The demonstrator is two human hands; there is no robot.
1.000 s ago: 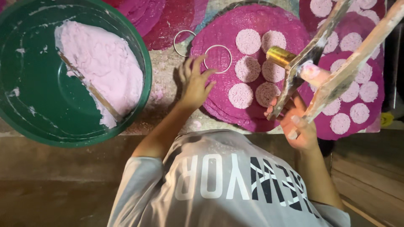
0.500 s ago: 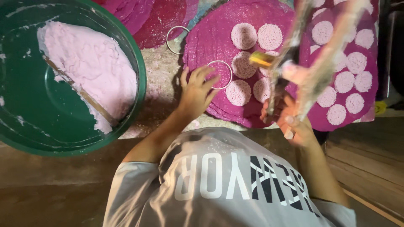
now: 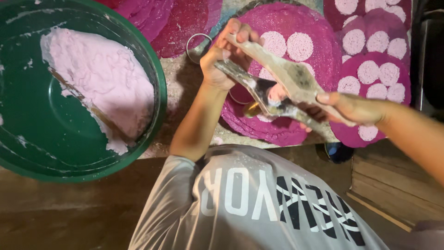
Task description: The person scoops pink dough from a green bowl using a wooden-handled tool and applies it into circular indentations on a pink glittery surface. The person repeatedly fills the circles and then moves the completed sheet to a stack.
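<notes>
Two hands meet over the magenta mats: the left hand (image 3: 226, 58) grips the far end of a long wooden press (image 3: 282, 83), fingers curled tight around it, and the right hand (image 3: 351, 109) is closed on its near end, thumb lying along the top. The hands sit well apart, one at each end of the tool. The press is made of two flat, pale wood slats, worn and crusted with dried dough, with a dull metal piece between them; a small pink lump of dough (image 3: 277, 92) sits wedged at the middle. Its long axis runs on a slant, from the left hand toward the bench's far edge down to the right hand nearer the front edge.

Beneath it lies a round woven mat (image 3: 319, 55), coarse and magenta, dotted with pale pink flat discs (image 3: 299, 46) of grainy texture. More such mats overlap toward the bench's right edge. A thin metal ring (image 3: 196, 46) lies flat on the bench just left of the left hand. At the bench's left end stands a broad green plastic basin (image 3: 27, 139), smooth-walled and streaked, holding a soft pink dough mass (image 3: 106, 78).
</notes>
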